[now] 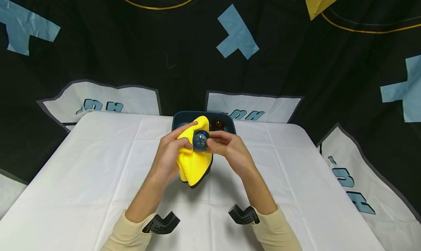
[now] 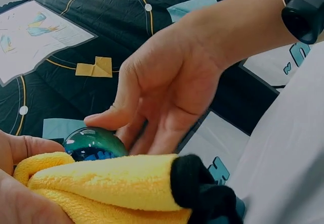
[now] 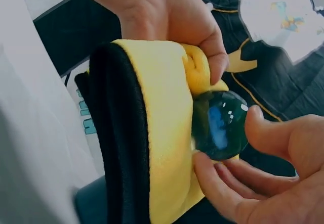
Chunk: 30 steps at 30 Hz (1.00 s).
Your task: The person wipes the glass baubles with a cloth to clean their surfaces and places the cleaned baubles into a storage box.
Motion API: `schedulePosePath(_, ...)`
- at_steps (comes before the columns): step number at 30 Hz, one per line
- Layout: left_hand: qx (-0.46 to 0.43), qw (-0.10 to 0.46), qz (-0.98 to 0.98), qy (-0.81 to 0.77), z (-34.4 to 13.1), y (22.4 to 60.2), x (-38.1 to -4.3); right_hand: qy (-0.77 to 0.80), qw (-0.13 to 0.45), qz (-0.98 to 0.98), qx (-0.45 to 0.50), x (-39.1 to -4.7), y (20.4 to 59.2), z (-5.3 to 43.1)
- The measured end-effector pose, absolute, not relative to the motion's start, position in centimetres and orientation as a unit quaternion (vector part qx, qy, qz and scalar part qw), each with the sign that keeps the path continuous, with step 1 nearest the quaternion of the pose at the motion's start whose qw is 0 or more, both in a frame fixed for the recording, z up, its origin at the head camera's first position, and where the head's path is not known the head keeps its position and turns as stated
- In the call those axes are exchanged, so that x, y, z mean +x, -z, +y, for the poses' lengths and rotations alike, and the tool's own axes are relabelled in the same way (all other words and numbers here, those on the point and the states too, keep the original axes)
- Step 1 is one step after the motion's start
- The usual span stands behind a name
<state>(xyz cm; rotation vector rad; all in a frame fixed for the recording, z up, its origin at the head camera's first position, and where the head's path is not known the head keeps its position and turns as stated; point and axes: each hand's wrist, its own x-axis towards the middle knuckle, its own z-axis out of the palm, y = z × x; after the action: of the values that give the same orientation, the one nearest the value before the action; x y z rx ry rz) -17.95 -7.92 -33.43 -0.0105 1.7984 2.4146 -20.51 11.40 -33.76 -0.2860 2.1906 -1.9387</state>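
A clear, bluish-green glass ball (image 1: 200, 143) lies against a yellow cloth (image 1: 194, 168) with a black edge. My left hand (image 1: 167, 156) grips the folded cloth, its thumb beside the ball. From the other side, my right hand (image 1: 235, 152) pinches the ball between thumb and fingers. In the right wrist view the right hand's thumb is at the ball (image 3: 223, 125) and its fingers reach below it, next to the cloth (image 3: 164, 128). The left wrist view has the cloth (image 2: 106, 178) covering the ball's lower part.
Behind the hands, a dark blue bin (image 1: 179, 118) stands near the far edge of the white-covered table (image 1: 98, 170). A dark red ball (image 1: 217, 124) is in its right part; the cloth and hands hide much of the bin. A black backdrop (image 1: 187, 61) hangs beyond.
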Motion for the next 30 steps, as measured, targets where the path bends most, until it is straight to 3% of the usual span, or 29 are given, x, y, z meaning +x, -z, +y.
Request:
schedulePosePath(4,-0.001,0.072,0.59,-0.804,-7.88,33.43,-18.01,0.678,0.087,0.721,-0.111,-20.33,33.43,11.52)
schedulePosePath(20,-0.007,0.063,0.596,-0.801,-7.99,33.12,-17.76,0.659,0.145,0.729,-0.113,-20.5,33.67,11.64)
schedulePosePath(30,-0.002,0.061,0.594,-0.802,-7.99,33.25,-17.87,0.674,0.097,0.722,-0.121,-20.07,33.36,11.39)
